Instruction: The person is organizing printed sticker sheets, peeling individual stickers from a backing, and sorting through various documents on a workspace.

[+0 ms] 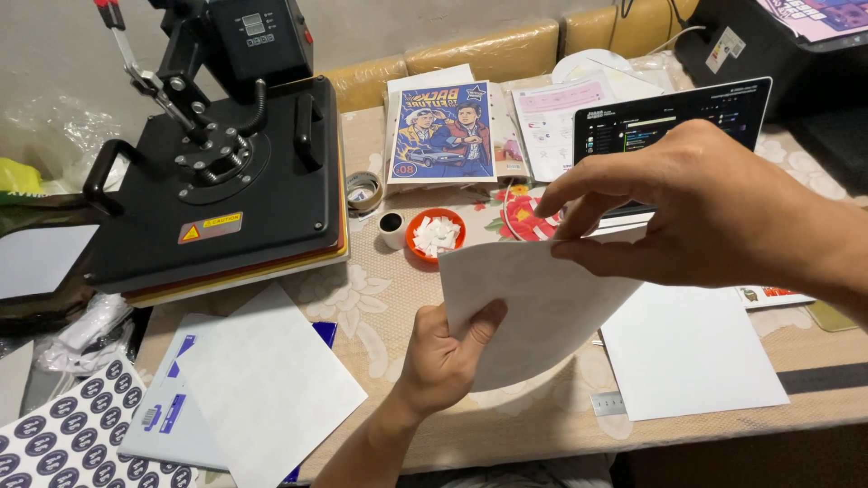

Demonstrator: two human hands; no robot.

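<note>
A white sheet (533,307) is being held above the table (380,298) by both hands. The left hand (443,357) is being kept clamped on the sheet's lower left corner, thumb on top. The right hand (714,212) is being kept pinched on the sheet's upper right edge, fingertips together.

The table is being covered by a pale cloth with a floral pattern. Just below the right hand, a second blank sheet (687,348) is lying flat. To the left of the left hand, another blank sheet (267,384) is resting on a blue and white sheet (167,411), with a page of round dark stickers (63,434) beyond it.

Well beyond the left hand, a black heat press (217,190) is standing shut. Between it and the right hand, an orange bowl (435,233) of white pieces, a small white cup (392,228) and a tape roll (363,190) are being kept. A colourful poster (443,131) is lying further back, and a dark screen (669,117) is standing just behind the right hand. The rear edge is being lined by tan cushions (479,52) against a grey wall (54,54).
</note>
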